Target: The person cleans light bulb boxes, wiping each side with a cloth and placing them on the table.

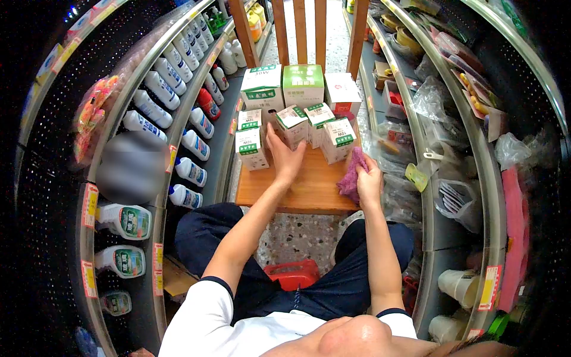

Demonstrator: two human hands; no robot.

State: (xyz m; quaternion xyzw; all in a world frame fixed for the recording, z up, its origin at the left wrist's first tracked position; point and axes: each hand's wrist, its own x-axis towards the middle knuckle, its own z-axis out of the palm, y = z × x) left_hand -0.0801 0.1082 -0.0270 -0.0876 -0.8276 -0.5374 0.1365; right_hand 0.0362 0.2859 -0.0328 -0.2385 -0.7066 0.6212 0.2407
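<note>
Several small white-and-green boxes stand on a wooden chair seat (267, 193) in front of me. My left hand (286, 156) is around the lower part of a tilted small box (292, 124), thumb on one side and fingers on the other. In my right hand (370, 178) is a bunched purple cloth (352, 178), beside the right small box (339, 140). Two more small boxes, one of them the front left box (251, 147), stand left of my left hand. Behind them are three larger boxes, including a green box (303, 86).
The chair's wooden back slats (300, 33) rise behind the boxes. Shelves flank me closely: white bottles (159, 89) on the left, plastic-wrapped goods (455, 202) and white cups (458, 287) on the right. A red plastic object (294, 273) lies between my legs.
</note>
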